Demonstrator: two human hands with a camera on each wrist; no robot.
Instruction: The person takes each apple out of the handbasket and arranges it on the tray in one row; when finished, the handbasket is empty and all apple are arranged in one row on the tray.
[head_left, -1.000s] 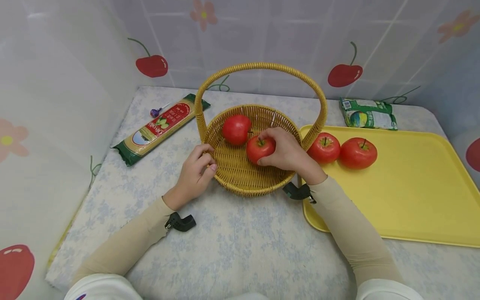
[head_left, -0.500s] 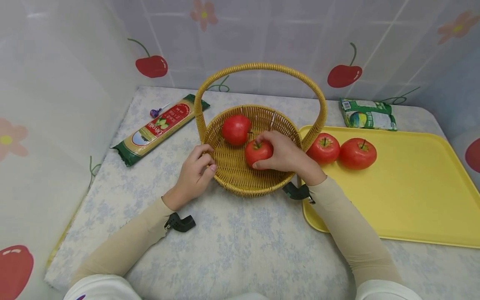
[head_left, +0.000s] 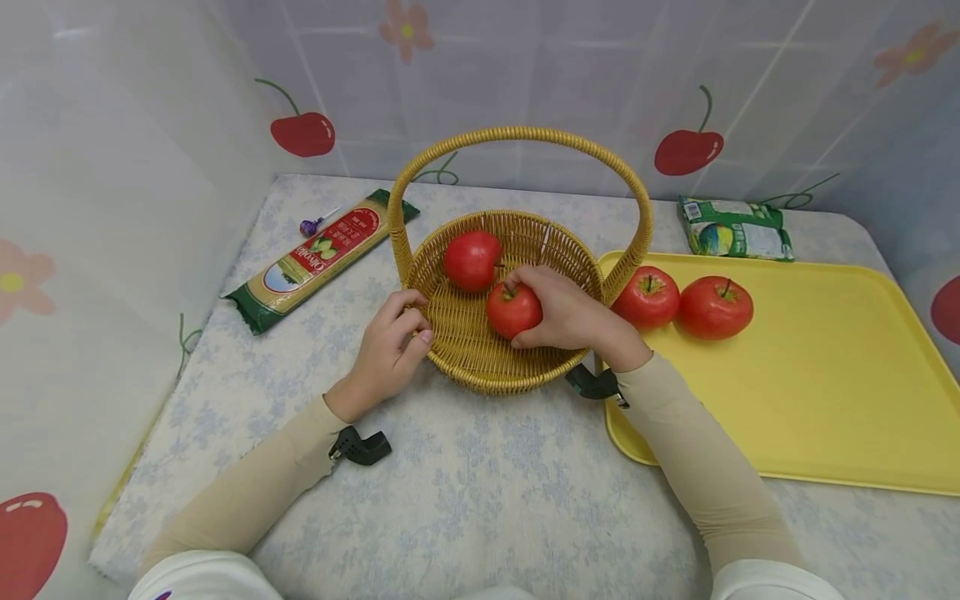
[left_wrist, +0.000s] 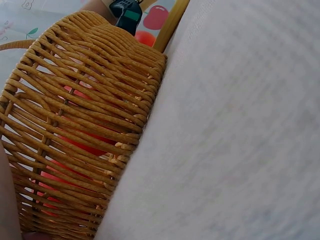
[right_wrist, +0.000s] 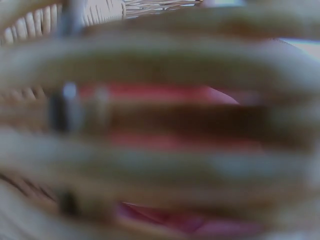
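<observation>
My left hand [head_left: 393,337] grips the left rim of the basket [head_left: 487,383], and my right hand [head_left: 566,312] is inside it, pinching a red apple [head_left: 512,312] between thumb and fingers. Another apple [head_left: 471,261] lies toward the back left of the basket, under its upright handle [head_left: 521,133]. To the left of the basket a long packet [head_left: 315,258] lies at a slant, with a lollipop [head_left: 311,225] farther back. Right of the basket is a yellow tray [head_left: 817,367]; a third apple [head_left: 649,298] and a fourth apple [head_left: 716,308] sit at its basket side. A green packet [head_left: 738,229] lies well to the basket's right, near the back. Beneath the basket spreads a blue-patterned tablecloth [head_left: 487,483].
</observation>
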